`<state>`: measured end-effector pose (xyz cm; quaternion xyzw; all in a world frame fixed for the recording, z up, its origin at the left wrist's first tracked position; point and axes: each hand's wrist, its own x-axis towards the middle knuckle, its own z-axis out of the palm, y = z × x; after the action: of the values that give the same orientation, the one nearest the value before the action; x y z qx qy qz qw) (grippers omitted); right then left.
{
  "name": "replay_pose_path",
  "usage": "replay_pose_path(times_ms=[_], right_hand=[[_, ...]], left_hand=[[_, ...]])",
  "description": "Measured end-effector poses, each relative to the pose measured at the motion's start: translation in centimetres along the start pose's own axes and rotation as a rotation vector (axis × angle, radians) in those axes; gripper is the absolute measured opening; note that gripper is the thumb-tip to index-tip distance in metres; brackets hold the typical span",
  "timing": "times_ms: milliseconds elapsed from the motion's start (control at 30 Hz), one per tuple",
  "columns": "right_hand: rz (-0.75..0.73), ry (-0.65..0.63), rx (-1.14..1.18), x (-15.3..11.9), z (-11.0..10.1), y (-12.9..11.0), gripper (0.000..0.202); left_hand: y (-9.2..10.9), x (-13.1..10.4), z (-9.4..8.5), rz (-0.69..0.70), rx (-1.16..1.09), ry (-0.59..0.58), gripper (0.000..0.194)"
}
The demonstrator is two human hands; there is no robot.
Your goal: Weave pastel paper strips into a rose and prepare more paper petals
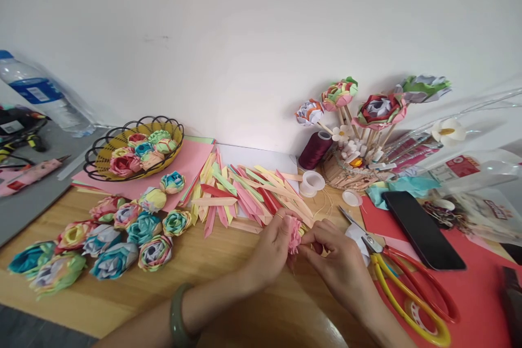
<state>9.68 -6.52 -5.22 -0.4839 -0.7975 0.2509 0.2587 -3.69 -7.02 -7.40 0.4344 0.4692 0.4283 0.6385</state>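
Above the wooden surface [220,253], my left hand [278,244] and right hand [326,244] angle inward, both grips narrow around a pink paper flower [295,235].

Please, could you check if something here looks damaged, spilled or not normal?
I see no spill. The one odd spot is a faint dark scuff on the pale wall, above the yellow basket; the wall around it looks plain. The folded paper strips lie in a loose, crisscrossed heap, but that seems ordinary clutter.
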Motion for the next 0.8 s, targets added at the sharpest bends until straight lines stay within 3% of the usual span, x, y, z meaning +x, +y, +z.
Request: replay_pose_path(times_ms=[333,467,600,700,800], right_hand=[[-0.002,0.043,-0.011,0.2,-0.1,-0.4,0.020],[-0.105,0.102,-0.045,0.0,-0.1,-0.5,0.015],[-0.196,0.245,-0.036,-0.3,-0.3,-0.5,0.007],[-0.219,0.344,-0.021,-0.7,-0.6,-0.6,0.010],[-0.258,0.350,-0.011,-0.8,-0.8,-0.8,0.014]], left_hand=[[0.2,0.1,-0.2,0.089,0.070,0.068,0.048],[-0.3,0.4,-0.2,-0.036,-0.086,0.079,0.054],[-0.5,0.7,0.0,-0.117,-0.316,0.010,0.060],[0.1,0.8,0.1,-0.162,-0.414,-0.012,0.063],[0.6,0.7,0.1,-0.210,-0.472,-0.036,0.065]])
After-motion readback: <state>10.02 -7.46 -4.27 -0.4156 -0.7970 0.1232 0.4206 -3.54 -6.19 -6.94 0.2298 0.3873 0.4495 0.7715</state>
